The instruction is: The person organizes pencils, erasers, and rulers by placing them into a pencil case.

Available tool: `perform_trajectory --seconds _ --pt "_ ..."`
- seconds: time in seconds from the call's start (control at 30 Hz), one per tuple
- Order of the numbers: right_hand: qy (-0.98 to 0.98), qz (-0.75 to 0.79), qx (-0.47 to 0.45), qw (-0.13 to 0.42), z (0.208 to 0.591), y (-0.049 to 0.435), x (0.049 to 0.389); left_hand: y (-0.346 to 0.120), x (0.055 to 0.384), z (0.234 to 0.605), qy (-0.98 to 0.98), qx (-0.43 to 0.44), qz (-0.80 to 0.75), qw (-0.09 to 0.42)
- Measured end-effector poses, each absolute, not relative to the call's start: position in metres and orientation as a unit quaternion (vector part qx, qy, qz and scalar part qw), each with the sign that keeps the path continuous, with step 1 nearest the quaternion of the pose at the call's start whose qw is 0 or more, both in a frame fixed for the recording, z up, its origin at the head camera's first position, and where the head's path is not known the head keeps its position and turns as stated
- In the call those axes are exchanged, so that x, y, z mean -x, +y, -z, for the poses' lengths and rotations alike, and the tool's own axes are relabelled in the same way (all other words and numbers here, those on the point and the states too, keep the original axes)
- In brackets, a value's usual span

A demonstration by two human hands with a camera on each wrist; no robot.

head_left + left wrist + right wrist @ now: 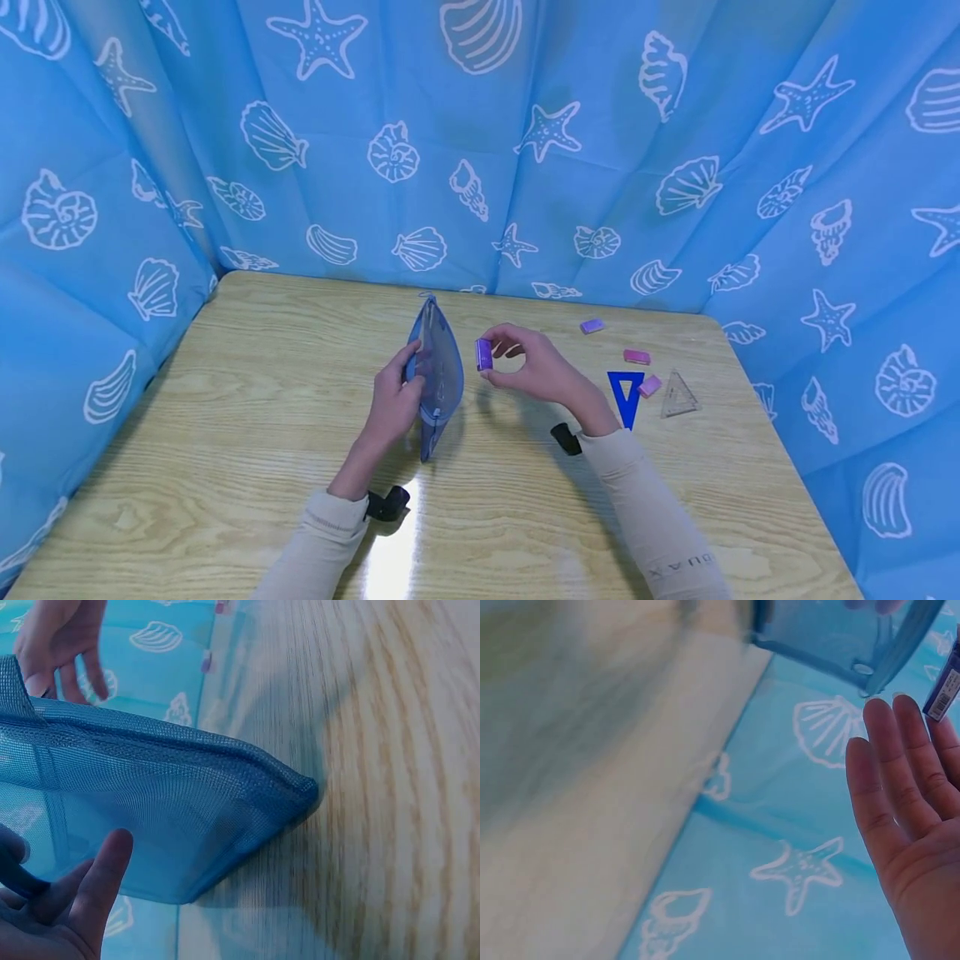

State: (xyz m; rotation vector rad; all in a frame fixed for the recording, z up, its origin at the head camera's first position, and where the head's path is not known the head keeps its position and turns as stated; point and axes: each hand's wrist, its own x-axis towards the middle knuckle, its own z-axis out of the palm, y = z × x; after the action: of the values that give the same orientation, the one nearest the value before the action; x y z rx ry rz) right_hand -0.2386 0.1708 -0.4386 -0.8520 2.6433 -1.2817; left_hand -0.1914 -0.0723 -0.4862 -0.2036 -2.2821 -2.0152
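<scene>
My left hand grips a blue mesh zip pouch by its side, holding it upright with its mouth parted toward the right. In the left wrist view, the fingers of that hand lie along the pouch's mesh. Just right of the pouch, my right hand pinches a small purple eraser between thumb and fingers, apart from the pouch. A barcode shows on the eraser in the right wrist view, beyond the fingers of the right hand.
On the wooden table, to the right, lie a purple eraser, a red-pink eraser and a pink eraser. The pink one touches a blue set square, beside a clear set square. A blue shell-print curtain surrounds the table.
</scene>
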Motion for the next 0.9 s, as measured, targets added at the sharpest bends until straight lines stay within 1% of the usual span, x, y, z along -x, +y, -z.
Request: perform_trajectory --seconds 0.17,0.4,0.63,0.9 --pt "0.871 0.393 0.293 0.036 0.426 0.156 0.247 -0.072 0.191 0.485 -0.753 0.073 0.653 0.044" --pt "0.874 0.369 0.314 0.043 0.414 0.143 0.26 -0.073 0.192 0.484 -0.757 0.073 0.648 0.041" --pt "0.873 0.363 0.321 0.057 0.414 0.134 0.272 -0.073 0.192 0.484 -0.758 0.071 0.647 0.046" --pt "0.878 0.347 0.324 0.057 0.415 0.126 0.278 -0.072 0.193 0.487 -0.767 0.071 0.636 0.045"
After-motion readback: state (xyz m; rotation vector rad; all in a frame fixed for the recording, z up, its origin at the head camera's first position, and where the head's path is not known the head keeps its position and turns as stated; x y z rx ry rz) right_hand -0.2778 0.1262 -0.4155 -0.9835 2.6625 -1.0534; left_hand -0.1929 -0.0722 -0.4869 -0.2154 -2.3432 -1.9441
